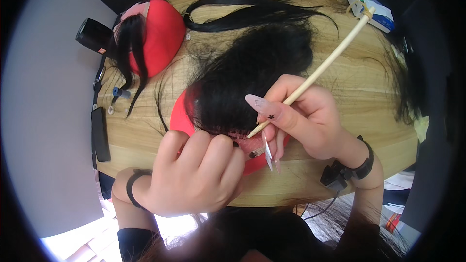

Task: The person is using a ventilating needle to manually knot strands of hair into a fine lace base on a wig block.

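Observation:
My right hand (305,120) grips a long, pale wooden-handled tool (327,60) between thumb and fingers, like a pen. Its tapered end comes down at the edge of a pinkish lace or mesh base (251,143), where rows of black hair are attached. That base lies over a red wig block (182,112). Most of the black hair (251,80) is swept away from me across the block and onto the table. My left hand (200,171) is curled at the near left edge of the lace; its fingertips are hidden, so what they pinch is unclear.
A second red wig block (165,36) with lace and black hair stands back left, beside a black cylinder (93,36). A hair bundle (247,11) lies at the back. A tissue box (375,12) sits far right. A black phone-like slab (100,134) lies left on the wooden table (364,76).

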`<state>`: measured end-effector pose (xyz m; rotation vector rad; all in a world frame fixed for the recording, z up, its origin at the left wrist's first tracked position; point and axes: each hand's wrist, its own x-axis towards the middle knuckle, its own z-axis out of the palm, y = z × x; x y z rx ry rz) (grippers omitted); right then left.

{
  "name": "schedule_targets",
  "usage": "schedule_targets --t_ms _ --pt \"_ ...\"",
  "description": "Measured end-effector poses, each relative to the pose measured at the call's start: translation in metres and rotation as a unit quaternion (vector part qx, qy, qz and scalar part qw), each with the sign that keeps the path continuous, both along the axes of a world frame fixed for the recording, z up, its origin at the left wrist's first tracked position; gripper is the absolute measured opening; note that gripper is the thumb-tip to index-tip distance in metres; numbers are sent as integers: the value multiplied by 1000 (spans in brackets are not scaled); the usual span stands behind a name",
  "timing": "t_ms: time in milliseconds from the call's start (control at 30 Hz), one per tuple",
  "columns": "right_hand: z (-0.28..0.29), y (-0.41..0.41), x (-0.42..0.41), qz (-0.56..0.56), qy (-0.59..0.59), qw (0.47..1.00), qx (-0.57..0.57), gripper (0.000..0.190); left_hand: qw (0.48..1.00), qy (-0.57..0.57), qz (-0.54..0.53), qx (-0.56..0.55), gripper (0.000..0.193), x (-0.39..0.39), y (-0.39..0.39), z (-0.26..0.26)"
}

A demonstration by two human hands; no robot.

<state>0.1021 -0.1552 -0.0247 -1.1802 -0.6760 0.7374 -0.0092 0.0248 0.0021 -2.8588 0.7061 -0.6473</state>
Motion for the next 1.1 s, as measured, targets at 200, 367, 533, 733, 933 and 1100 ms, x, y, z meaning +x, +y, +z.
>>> schedule_targets --t_ms 200,367,533,733,933,1100 --pt "-2 -1 1 16 22 1000 11 19 998 -14 -57 22 13 3 3 -4" --pt "1 0 1 18 33 999 3 19 997 -12 -61 39 13 -4 2 0" --pt "1 -1 2 20 27 999 -3 19 997 -27 -55 43 13 -2 2 -1" --pt "1 -1 3 19 36 999 -5 19 999 -19 -41 28 13 7 -2 -3" --pt "-3 0 4 22 63 998 -2 21 999 -4 -17 41 16 8 -7 1" --pt "-5 0 4 21 88 996 6 26 998 30 -18 58 12 3 -8 9"
